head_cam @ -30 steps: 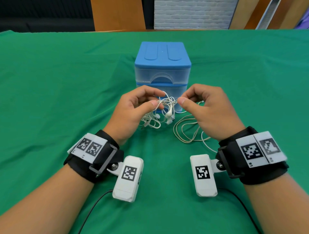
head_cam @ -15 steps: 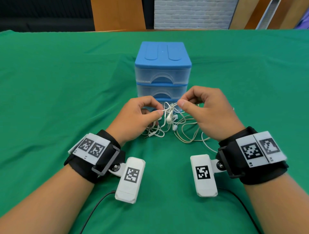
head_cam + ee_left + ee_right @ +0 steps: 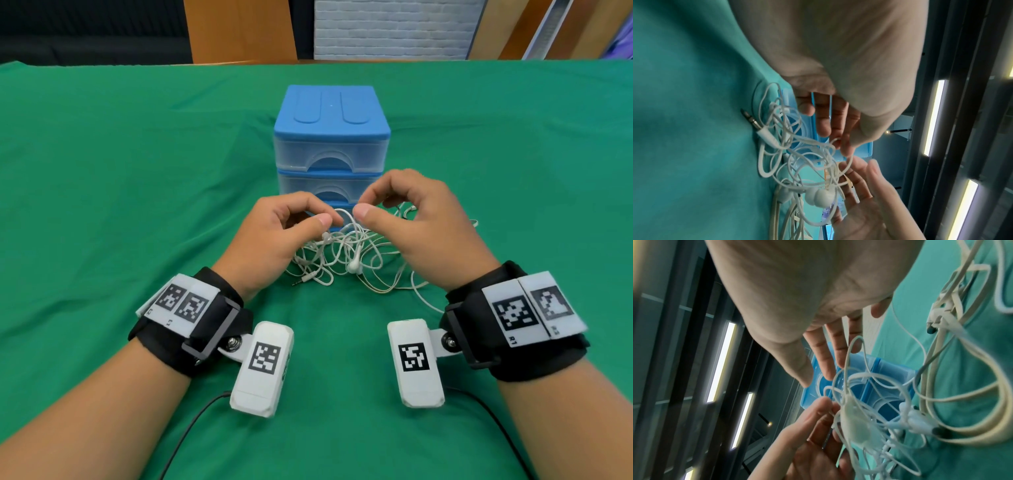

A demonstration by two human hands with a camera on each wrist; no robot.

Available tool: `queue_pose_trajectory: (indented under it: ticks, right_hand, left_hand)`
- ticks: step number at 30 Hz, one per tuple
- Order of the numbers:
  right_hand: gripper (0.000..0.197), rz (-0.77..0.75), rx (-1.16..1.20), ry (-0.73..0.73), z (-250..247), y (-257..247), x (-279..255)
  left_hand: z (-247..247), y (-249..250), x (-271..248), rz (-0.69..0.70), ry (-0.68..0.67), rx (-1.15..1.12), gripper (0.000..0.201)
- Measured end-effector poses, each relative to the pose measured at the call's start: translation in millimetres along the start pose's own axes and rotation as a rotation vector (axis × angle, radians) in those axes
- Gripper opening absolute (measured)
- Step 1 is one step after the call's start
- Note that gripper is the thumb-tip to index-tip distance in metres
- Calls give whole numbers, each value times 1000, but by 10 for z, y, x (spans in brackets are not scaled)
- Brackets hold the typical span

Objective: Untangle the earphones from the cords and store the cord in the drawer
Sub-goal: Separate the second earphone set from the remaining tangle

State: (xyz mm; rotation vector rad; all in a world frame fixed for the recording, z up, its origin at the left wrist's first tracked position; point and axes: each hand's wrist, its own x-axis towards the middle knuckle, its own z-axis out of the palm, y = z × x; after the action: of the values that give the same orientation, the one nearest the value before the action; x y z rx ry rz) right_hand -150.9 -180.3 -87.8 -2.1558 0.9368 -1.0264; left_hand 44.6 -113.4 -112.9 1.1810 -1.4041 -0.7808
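Note:
A tangle of white earphones [image 3: 354, 265] and a cream cord [image 3: 383, 287] lies on the green cloth in front of the blue drawer unit [image 3: 330, 113]. All of the unit's drawers are closed. My left hand [image 3: 329, 219] pinches a thin earphone wire between thumb and forefinger and lifts a loop of it. My right hand [image 3: 361, 207] hovers over the tangle with fingers loosely curled and thumb apart, holding nothing. The left wrist view shows the earbuds [image 3: 818, 197] and jack plug [image 3: 754, 123] on the cloth. In the right wrist view the cream cord [image 3: 999, 402] coils to the right.
The green cloth [image 3: 137, 205] covers the whole table. The drawer unit stands just behind the hands. A wooden panel [image 3: 239, 31] and a white brick wall [image 3: 390, 27] rise beyond the table's far edge.
The tangle has sunk from in front of the drawers onto the cloth, and an earbud hangs lower. My right thumb and forefinger have parted and let the wire go.

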Motion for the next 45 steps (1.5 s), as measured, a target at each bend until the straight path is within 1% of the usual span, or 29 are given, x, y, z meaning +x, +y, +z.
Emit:
queue_pose_trajectory:
  ticks: [2, 5, 7, 8, 11, 13, 15, 17, 19, 21, 23, 26, 28, 30, 32, 34, 36, 38, 41, 43, 45]
  right_hand:
    - [17, -2, -35, -40, 18, -11, -3]
    - [8, -29, -26, -74, 63, -4, -4]
    - [7, -46, 6, -51, 62, -20, -3]
    - [8, -41, 26, -38, 59, -33, 0]
    - [13, 16, 129, 6, 42, -39, 25]
    - [16, 58, 224, 53, 23, -44, 47]
    - [21, 96, 303, 74, 9, -64, 59]
    - [18, 127, 357, 67, 3, -106, 51]
    - [15, 134, 421, 50, -2, -136, 48]
    - [17, 128, 455, 30, -4, -154, 47]
    - [21, 131, 468, 16, -12, -150, 41]
    - [35, 126, 458, 15, -37, -121, 43]
    - [43, 122, 454, 20, -50, -85, 54]
    - [48, 134, 461, 29, -65, -34, 63]
    - [51, 145, 467, 50, -71, 3, 69]
    - [48, 150, 470, 74, -79, 12, 72]
    - [40, 148, 462, 106, -88, 3, 73]
    - [34, 134, 453, 138, -93, -9, 72]
    - [32, 106, 429, 171, -95, -20, 71]
    - [32, 107, 415, 227, -113, 1, 82]
    - [34, 128, 422, 318, -154, 36, 94]
  left_hand:
    - [-3, 13, -5, 52, -17, 27, 13]
    - [-8, 17, -7, 77, -60, 12, 8]
    - [1, 24, -9, 75, -87, -37, 8]
    - [5, 23, -7, 70, -99, -64, 11]
    - [17, 14, 8, 22, -123, -130, 19]
    - [20, 25, 15, 5, -123, -124, 16]
    - [16, 41, 24, 11, -115, -70, 11]
    - [13, 24, 41, 19, -63, 42, 13]
    - [-4, -41, 64, 13, 59, 160, 10]
    - [-22, -79, 72, 4, 189, 192, 8]
    - [-24, -62, 72, 6, 252, 116, 9]
    - [20, 42, 58, 12, 218, -226, 11]
    - [41, 95, 57, 19, 201, -392, 16]
    - [39, 114, 59, 13, 230, -448, 22]
    - [-3, 106, 62, -21, 275, -450, 28]
    - [-68, 92, 71, -48, 277, -422, 31]
    - [-106, 78, 79, -90, 241, -374, 36]
    - [-120, 75, 72, -148, 183, -315, 49]
    - [-117, 59, 64, -221, 88, -230, 67]
    - [-109, 84, 61, -221, 94, -99, 66]
    - [-127, 100, 48, -161, 112, 158, 56]
